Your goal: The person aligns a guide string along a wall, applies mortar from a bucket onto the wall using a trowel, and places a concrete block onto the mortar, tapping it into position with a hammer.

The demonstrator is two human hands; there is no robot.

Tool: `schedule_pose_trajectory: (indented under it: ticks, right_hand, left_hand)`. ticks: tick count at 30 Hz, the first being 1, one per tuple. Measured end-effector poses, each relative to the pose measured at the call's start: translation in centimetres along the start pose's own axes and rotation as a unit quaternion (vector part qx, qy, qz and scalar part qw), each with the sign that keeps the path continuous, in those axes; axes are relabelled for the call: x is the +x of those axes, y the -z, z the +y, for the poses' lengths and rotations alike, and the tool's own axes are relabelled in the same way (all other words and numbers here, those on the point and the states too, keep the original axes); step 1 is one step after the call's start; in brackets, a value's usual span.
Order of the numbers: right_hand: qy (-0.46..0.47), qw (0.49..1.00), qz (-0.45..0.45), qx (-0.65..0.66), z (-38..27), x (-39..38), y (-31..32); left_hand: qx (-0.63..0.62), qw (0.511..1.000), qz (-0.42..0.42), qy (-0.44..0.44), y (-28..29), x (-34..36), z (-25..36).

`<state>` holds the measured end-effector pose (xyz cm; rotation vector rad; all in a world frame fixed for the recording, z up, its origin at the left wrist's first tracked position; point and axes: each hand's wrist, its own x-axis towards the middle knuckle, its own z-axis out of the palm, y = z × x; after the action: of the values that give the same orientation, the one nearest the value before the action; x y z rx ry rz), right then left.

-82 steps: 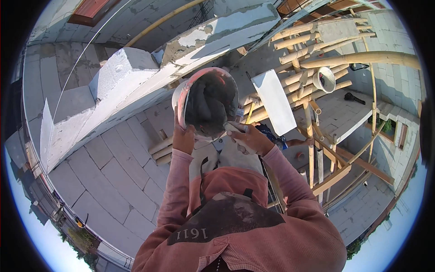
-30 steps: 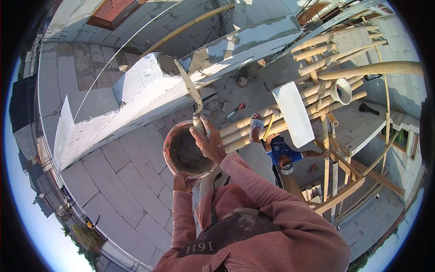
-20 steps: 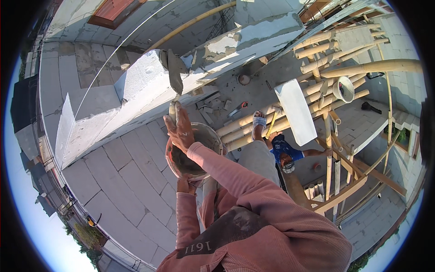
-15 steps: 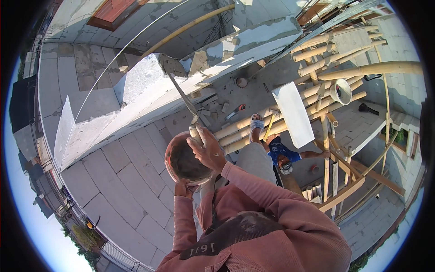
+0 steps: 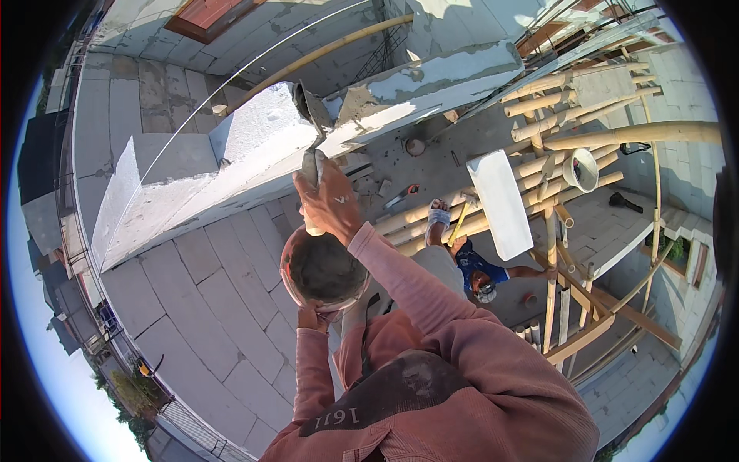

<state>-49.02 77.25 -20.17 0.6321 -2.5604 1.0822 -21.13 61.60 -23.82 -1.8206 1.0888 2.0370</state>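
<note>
My right hand (image 5: pixel 332 202) is wrapped round the handle of a trowel (image 5: pixel 309 109). The trowel's blade stands against the end face of a white block (image 5: pixel 258 123) on top of the wall, beside a gap smeared with grey mortar. Below that hand, my left hand (image 5: pixel 312 317) grips the near rim of a reddish bucket (image 5: pixel 288 285). Wet grey mortar (image 5: pixel 329 269) lies inside the bucket. Part of the left hand's fingers is hidden by the bucket.
A low block wall (image 5: pixel 431 88) runs from left to right ahead. Bamboo poles (image 5: pixel 531 173) form a scaffold at right, carrying a loose white block (image 5: pixel 500 202) and a pale bucket (image 5: pixel 580 171). Beneath it, another person (image 5: pixel 479 269) in blue reaches to a pole. A handsaw (image 5: pixel 400 196) lies lower down.
My right hand has moved up and away from the bucket, and the trowel has tilted more upright against the block's end. The bucket stays in my left hand, its mortar now more exposed.
</note>
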Motion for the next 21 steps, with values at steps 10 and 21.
schedule_pose_trajectory:
  ticks: [10,21]
  right_hand:
    - [-0.151,0.957,-0.136,0.207,-10.4,-6.0,5.9]
    - [-0.663,0.336,-0.463,0.483,-5.3,-22.3,-11.5]
  left_hand:
    - [-0.103,0.994,0.021,-0.003,1.6,2.7,-1.6]
    - [-0.348,0.933,-0.013,0.088,11.7,18.0,-11.9]
